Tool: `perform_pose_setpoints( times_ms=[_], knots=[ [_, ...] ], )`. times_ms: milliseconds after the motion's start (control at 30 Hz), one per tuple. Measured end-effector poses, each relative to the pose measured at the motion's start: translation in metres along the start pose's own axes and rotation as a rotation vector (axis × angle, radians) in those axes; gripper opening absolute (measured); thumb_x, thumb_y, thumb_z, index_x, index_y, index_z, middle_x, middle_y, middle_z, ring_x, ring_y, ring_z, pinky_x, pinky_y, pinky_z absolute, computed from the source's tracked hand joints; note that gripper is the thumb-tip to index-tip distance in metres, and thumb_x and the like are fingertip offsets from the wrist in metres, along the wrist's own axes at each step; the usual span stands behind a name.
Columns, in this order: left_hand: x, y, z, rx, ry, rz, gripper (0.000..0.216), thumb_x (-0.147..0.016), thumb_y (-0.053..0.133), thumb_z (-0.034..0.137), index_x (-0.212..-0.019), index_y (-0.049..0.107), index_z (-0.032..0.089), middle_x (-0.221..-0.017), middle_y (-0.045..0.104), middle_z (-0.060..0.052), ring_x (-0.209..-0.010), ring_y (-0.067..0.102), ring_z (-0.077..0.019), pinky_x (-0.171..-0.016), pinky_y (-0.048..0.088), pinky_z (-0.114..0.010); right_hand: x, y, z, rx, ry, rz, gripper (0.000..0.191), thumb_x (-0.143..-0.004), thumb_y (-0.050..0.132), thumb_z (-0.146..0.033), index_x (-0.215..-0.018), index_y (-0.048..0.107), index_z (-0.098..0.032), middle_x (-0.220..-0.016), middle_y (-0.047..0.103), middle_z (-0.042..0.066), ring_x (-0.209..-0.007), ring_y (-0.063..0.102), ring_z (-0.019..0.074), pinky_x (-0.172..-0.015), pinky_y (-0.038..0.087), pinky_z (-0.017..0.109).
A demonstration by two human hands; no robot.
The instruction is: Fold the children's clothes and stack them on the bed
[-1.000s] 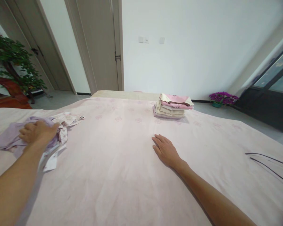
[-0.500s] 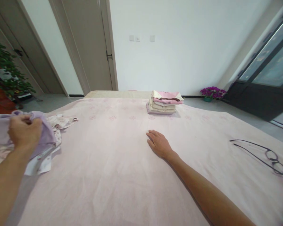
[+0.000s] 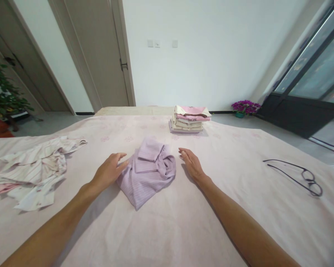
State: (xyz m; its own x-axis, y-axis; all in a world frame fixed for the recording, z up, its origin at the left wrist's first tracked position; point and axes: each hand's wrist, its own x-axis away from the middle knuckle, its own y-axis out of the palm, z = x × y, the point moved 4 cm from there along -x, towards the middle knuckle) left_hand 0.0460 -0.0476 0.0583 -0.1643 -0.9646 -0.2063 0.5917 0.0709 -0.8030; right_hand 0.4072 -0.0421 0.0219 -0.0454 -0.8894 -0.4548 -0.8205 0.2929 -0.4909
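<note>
Purple garment (image 3: 147,180) lies rumpled on the pink sheet (image 3: 161,237), between the hands: one part doubled over on top, right side bunched, a corner pointing toward the wearer. Left hand (image 3: 108,171): fingers loosely spread at the garment's left edge; light touch possible, no grip seen. Right hand (image 3: 192,164): fingers slightly bent, just beside the right edge, apart, holding nothing.

Progress, as judged: this piece not yet folded flat. Also left: the loose heap (image 3: 41,163) at left, striped and white cloth with a pink bit at its near edge; number of pieces cannot be told.

Glasses (image 3: 310,181), arms unfolded, lie at right, well apart from the right forearm; judged no hindrance.

Done: the stack (image 3: 187,123) beyond the garment, slightly right; folded flat, pink and cream on top, lilac lowest. Farther: purple flowers (image 3: 245,106) by the wall (image 3: 217,66).
</note>
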Motion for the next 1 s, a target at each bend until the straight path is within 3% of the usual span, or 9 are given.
perform_pose_setpoints(
  times_ms=[100,200,300,400,533,633,700,867,1000],
  knots=[
    [-0.010,0.015,-0.018,-0.098,-0.087,-0.030,0.069,-0.088,0.045,0.061,-0.135,0.055,0.011,-0.134,0.059,-0.019,-0.121,0.058,-0.0317,-0.100,0.045,-0.042,0.005,0.001,-0.015,0.075,-0.045,-0.104,0.039,-0.098,0.043,-0.046,-0.123,0.063,-0.023,-0.116,0.068,0.009,-0.104,0.063,0.0220,-0.094,0.048,0.039],
    [-0.011,0.027,-0.013,-0.077,-0.100,-0.080,0.061,-0.085,0.053,0.057,-0.129,0.060,0.016,-0.125,0.065,-0.016,-0.113,0.063,-0.0312,-0.095,0.047,-0.040,0.010,0.004,-0.032,0.272,-0.141,-0.207,0.043,-0.097,0.047,-0.047,-0.129,0.060,-0.021,-0.112,0.068,0.009,-0.099,0.061,0.0216,-0.091,0.046,0.036],
    [-0.006,0.033,0.003,0.076,-0.107,-0.086,0.051,-0.083,0.057,0.050,-0.122,0.064,0.017,-0.115,0.070,-0.013,-0.104,0.066,-0.0296,-0.091,0.047,-0.039,0.012,0.009,-0.044,0.462,-0.212,-0.284,0.050,-0.094,0.055,-0.046,-0.136,0.056,-0.019,-0.112,0.068,0.010,-0.102,0.059,0.0239,-0.092,0.042,0.036],
    [0.002,0.032,0.022,0.420,-0.118,-0.095,0.048,-0.082,0.061,0.048,-0.118,0.065,0.016,-0.113,0.071,-0.011,-0.101,0.065,-0.0277,-0.091,0.048,-0.038,0.012,0.015,-0.043,0.519,-0.218,-0.333,0.037,-0.091,0.058,-0.033,-0.126,0.063,-0.023,-0.105,0.069,0.006,-0.100,0.059,0.0228,-0.090,0.040,0.034],
    [0.019,0.031,0.053,0.911,-0.064,-0.300,0.038,-0.083,0.066,0.044,-0.111,0.065,0.018,-0.105,0.072,-0.007,-0.094,0.066,-0.0228,-0.084,0.050,-0.032,0.007,0.008,-0.030,0.425,-0.075,-0.157,0.028,-0.083,0.051,-0.014,-0.102,0.070,-0.022,-0.095,0.068,0.005,-0.092,0.059,0.0202,-0.086,0.044,0.031],
    [0.030,0.033,0.067,0.935,-0.023,-0.385,0.028,-0.081,0.070,0.039,-0.100,0.066,0.018,-0.096,0.070,-0.004,-0.086,0.064,-0.0193,-0.080,0.049,-0.029,0.007,-0.007,-0.031,0.274,-0.055,0.055,0.036,-0.079,0.048,-0.011,-0.109,0.067,-0.020,-0.101,0.067,0.007,-0.094,0.059,0.0210,-0.089,0.046,0.034],
    [0.034,0.038,0.072,0.894,0.018,-0.417,0.025,-0.083,0.069,0.037,-0.098,0.065,0.018,-0.097,0.069,-0.004,-0.089,0.063,-0.0191,-0.082,0.048,-0.030,0.011,-0.010,-0.044,0.155,-0.138,0.069,0.039,-0.083,0.048,-0.016,-0.119,0.062,-0.021,-0.112,0.065,0.008,-0.102,0.058,0.0221,-0.094,0.046,0.036],
    [0.040,0.047,0.079,0.839,0.112,-0.445,0.019,-0.082,0.069,0.030,-0.097,0.064,0.019,-0.101,0.067,-0.004,-0.102,0.061,-0.0225,-0.093,0.045,-0.033,0.029,0.017,-0.089,0.035,-0.325,-0.322,0.064,-0.081,0.062,-0.028,-0.142,0.046,-0.022,-0.136,0.055,0.011,-0.120,0.053,0.0250,-0.102,0.041,0.040],
    [0.045,0.051,0.076,0.905,0.055,-0.419,0.023,-0.075,0.071,0.025,-0.096,0.066,0.018,-0.095,0.069,-0.004,-0.094,0.063,-0.0221,-0.084,0.048,-0.031,0.028,0.037,-0.091,0.013,-0.216,-0.413,0.033,-0.071,0.059,-0.013,-0.101,0.068,-0.022,-0.098,0.069,0.002,-0.093,0.061,0.0192,-0.088,0.046,0.032]
  ],
)
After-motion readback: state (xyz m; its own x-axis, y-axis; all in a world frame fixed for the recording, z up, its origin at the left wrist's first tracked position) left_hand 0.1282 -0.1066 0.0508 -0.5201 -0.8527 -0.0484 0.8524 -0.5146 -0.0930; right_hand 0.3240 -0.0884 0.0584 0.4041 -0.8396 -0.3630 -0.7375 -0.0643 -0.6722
